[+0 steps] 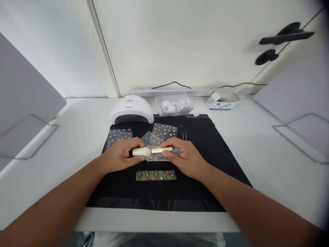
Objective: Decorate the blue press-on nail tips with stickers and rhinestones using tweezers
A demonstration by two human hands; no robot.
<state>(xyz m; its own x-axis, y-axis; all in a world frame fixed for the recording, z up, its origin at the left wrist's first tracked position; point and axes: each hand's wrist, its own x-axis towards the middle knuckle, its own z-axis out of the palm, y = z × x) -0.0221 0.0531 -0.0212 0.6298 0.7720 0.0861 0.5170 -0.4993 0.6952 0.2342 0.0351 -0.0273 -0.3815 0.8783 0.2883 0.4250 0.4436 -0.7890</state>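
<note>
My left hand (120, 154) pinches a cream-coloured polish bottle (141, 152) lying on its side in the air. Its gold cap (161, 150) is between the thumb and fingers of my right hand (186, 157). Bottle and cap are in line, end to end; whether they are joined is too small to tell. Beneath them is a clear compartment case (155, 157) with small decorations, partly hidden by my hands. Nearer to me, a tan strip (151, 176) bears several teal press-on nails (156, 174) on the black mat (159, 192).
Behind my hands are sticker sheets (164, 131), tweezers (184, 136) and a white nail lamp (132, 109). A clear tub of packets (174, 105) and an open box (222, 100) stand at the back. Wire stands (300, 142) flank the white table (239, 130).
</note>
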